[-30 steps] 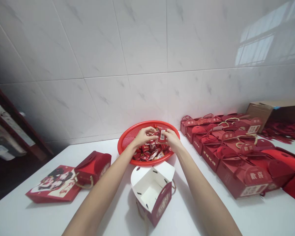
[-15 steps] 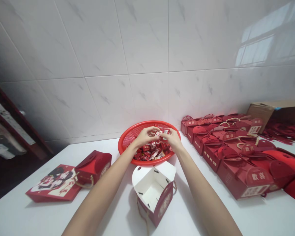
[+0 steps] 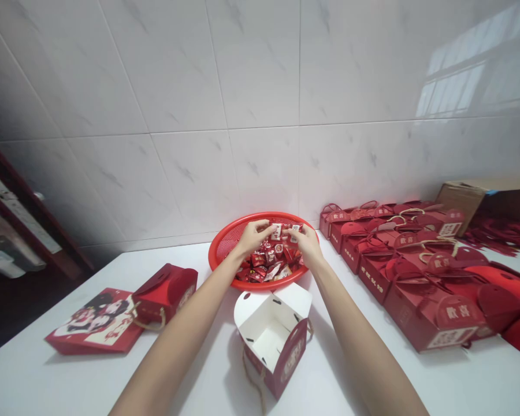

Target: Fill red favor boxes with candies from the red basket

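A red plastic basket (image 3: 220, 245) stands against the wall with many wrapped candies (image 3: 260, 268) in it. Over the basket, my left hand (image 3: 255, 236) pinches a red and white wrapped candy (image 3: 277, 231) between thumb and fingers. My right hand (image 3: 305, 242) is closed on another small wrapped candy (image 3: 294, 230) just to the right of it. Between my forearms, in front of the basket, an open gift box (image 3: 273, 341) shows its white inside, with its flaps up and a rope handle hanging at its side.
Several closed red gift boxes (image 3: 416, 283) stand in rows on the right. Behind them lies a cardboard box (image 3: 472, 202) with flat red pieces spilling out. On the left are a red box with a printed picture (image 3: 97, 323) and another red box (image 3: 167, 292).
My hands have moved slightly apart, and the candies between them show more clearly. The open gift box and the basket stay in place.
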{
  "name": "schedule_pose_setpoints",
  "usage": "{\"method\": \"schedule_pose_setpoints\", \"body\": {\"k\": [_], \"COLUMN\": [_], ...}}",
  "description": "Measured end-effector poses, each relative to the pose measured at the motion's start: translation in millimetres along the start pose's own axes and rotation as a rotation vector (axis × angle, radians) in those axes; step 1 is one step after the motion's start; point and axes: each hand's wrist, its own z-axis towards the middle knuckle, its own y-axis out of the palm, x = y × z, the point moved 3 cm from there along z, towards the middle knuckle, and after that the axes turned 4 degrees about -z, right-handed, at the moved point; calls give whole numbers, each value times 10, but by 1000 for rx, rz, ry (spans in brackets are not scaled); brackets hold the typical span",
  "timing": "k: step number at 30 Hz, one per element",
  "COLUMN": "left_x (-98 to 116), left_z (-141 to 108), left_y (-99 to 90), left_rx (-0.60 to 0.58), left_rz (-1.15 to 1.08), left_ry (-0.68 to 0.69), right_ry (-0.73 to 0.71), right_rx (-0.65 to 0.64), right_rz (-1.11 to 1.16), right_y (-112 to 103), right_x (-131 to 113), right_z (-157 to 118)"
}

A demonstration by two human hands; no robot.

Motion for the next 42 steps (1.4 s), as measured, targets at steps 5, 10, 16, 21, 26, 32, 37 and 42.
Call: {"method": "schedule_pose_setpoints", "body": {"k": [5,10,16,21,26,32,37,42], "left_x": [-50,-18,25,1,-42,-33,-47,-88], "left_z": [34,14,-28,-31,-3,-10,-2,19], "left_y": [-46,-4,10,32,26,24,22,-4], "left_rx": [92,46,-5,-40,-57,-72,-72,-25], "left_rz": [-2,-43,-77,-92,-70,-102,-100,-50], "left_ry": [3,-32,-90,-158,-150,-162,-158,-128], "right_ry": [-5,-16,-29,-40,-48,-62,-73,-97], "right_rx": [-41,-119,-127,-149,-168,-172,-169,-107], "right_rz": [15,-8,-31,-46,-35,-14,-30,-48], "right_y": [0,8,8,22,36,49,41,13], "right_x": [-40,-82,-62,-46,-12,8,-9,-22], "right_z": [-7,-49,-54,-62,-48,-34,-46,-42]}}
